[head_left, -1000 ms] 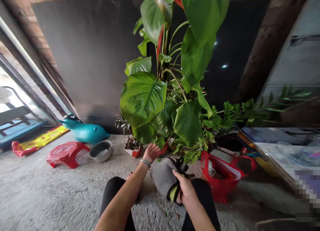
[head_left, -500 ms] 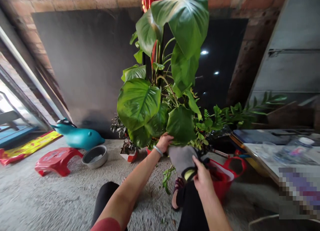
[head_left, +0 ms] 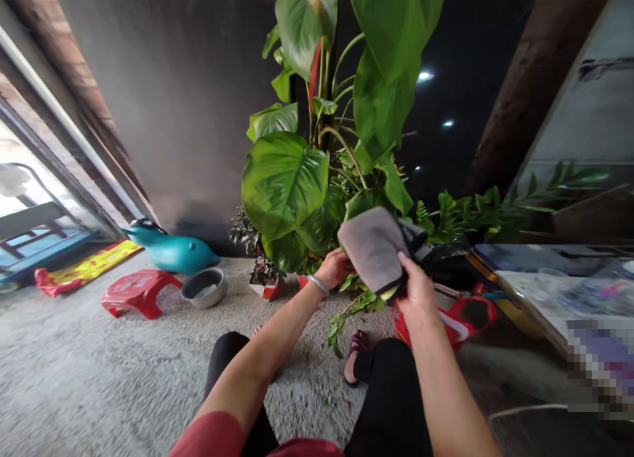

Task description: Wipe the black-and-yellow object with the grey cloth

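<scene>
A tall potted plant with broad green leaves [head_left: 286,185] stands in front of me. My left hand [head_left: 333,269], with a silver bangle at the wrist, is at the lower leaves, its fingers curled at the edge of a low leaf [head_left: 365,202]. Part of that leaf and the fingertips are hidden. In my right hand [head_left: 417,286] is a folded grey cloth [head_left: 372,249] with a dark edge, gripped by its lower right side. The cloth lies in front of the low leaf; whether it touches it I cannot tell.
A red basket [head_left: 458,325] stands by my right leg, beside a table [head_left: 525,282] with plastic items. To the left are a red stool [head_left: 140,292], a metal bowl [head_left: 203,289] and a teal animal toy [head_left: 178,251]. A small pot [head_left: 265,286] sits behind my left hand.
My right hand has raised the grey cloth up in front of the low leaf. My left hand stays by the leaf's lower edge. The view has tilted down.
</scene>
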The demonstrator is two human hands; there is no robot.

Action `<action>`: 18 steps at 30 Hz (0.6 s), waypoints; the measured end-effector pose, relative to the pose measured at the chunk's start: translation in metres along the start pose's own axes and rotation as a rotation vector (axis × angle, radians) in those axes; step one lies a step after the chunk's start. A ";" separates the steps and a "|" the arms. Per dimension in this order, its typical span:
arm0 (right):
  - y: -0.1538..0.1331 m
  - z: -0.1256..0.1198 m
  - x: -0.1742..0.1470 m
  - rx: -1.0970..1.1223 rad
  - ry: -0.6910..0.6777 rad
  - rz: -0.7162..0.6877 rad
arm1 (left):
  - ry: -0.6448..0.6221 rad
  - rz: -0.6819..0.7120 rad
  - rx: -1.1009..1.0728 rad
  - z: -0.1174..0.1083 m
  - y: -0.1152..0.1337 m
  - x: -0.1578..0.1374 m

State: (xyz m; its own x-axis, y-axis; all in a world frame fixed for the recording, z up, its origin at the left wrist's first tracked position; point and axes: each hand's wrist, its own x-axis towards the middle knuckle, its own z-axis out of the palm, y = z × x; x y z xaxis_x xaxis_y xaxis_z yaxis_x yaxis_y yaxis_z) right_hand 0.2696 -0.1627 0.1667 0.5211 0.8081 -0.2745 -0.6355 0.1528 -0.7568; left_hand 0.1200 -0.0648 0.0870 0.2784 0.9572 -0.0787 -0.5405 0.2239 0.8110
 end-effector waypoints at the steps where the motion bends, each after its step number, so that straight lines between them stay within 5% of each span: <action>1: 0.015 -0.013 -0.001 -0.052 0.046 0.069 | 0.028 -0.001 -0.006 -0.002 0.001 0.001; 5: 0.052 -0.079 -0.018 -0.184 0.117 0.229 | 0.129 -0.002 0.018 -0.017 0.005 0.003; 8: 0.036 -0.099 -0.026 -0.153 0.083 0.152 | 0.184 0.006 0.062 -0.024 0.009 0.003; 13: -0.024 -0.047 -0.005 0.044 -0.048 -0.173 | 0.120 0.026 0.067 -0.015 0.012 0.000; 18: 0.001 -0.012 0.013 -0.037 -0.227 -0.075 | 0.044 -0.009 0.030 0.001 0.009 0.002</action>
State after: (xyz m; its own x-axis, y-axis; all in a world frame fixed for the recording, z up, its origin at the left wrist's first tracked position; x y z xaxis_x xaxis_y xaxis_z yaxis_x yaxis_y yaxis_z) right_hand 0.2826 -0.1595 0.1553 0.4216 0.9033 -0.0795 -0.5767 0.1995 -0.7922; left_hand 0.1159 -0.0611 0.0948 0.2474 0.9626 -0.1107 -0.5141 0.2273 0.8271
